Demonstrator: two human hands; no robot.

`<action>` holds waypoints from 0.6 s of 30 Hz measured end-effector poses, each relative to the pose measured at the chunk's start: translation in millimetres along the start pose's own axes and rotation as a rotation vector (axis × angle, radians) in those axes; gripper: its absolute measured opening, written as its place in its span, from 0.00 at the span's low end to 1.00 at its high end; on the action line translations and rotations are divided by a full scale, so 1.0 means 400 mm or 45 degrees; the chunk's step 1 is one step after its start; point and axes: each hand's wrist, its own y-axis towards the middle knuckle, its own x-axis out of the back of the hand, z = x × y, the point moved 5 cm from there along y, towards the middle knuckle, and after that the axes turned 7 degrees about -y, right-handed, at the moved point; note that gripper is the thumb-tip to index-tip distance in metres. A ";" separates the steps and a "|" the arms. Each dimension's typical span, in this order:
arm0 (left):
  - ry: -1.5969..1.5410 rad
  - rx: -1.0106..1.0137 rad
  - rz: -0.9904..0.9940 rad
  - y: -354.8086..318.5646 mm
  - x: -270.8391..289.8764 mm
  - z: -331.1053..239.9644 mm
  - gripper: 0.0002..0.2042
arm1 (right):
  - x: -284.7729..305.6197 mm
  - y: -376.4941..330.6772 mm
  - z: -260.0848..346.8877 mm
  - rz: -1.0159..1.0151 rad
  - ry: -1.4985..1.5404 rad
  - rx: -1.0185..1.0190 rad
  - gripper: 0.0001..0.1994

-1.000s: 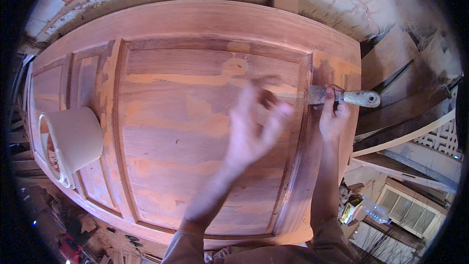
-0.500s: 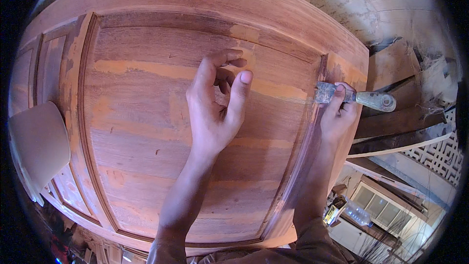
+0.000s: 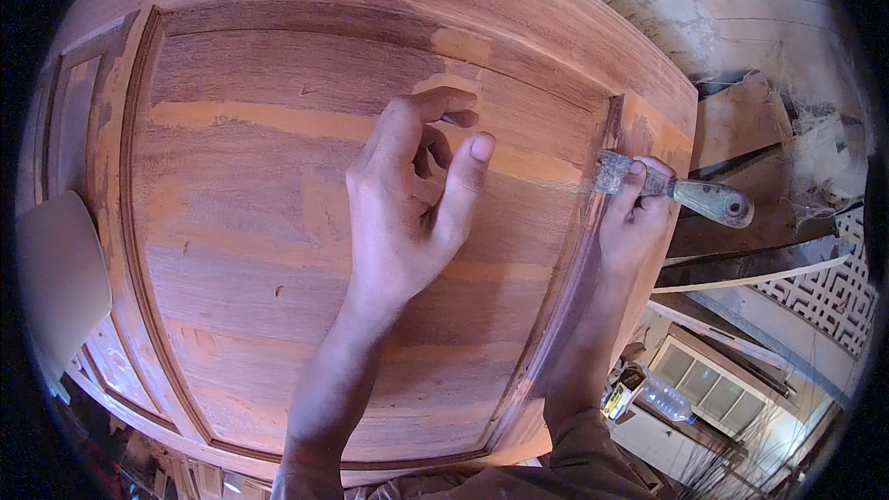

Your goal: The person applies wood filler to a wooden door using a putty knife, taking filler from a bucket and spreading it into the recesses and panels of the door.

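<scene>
A large wooden door panel point(image 3: 231, 222) with reddish grain and orange filler patches fills the view. My left hand point(image 3: 407, 194) hovers over the middle of the recessed panel, fingers loosely curled, holding nothing that I can see. My right hand point(image 3: 634, 222) grips a putty knife point(image 3: 676, 190) with a worn pale handle, its blade lying against the moulding at the panel's right edge.
A pale bucket-like container point(image 3: 56, 287) sits on the door's left side. Past the right edge lie wooden boards point(image 3: 741, 130), a rough plaster wall point(image 3: 704, 9), a plastic bottle point(image 3: 667, 398) and a small can point(image 3: 625, 389) below.
The view has closed in on the panel. My left hand has drawn its fingers together above the centre; my right hand keeps the putty knife at the right moulding.
</scene>
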 end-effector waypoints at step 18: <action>-0.033 0.059 -0.003 -0.002 -0.009 0.008 0.11 | 0.010 0.014 -0.039 0.040 0.512 -0.342 0.14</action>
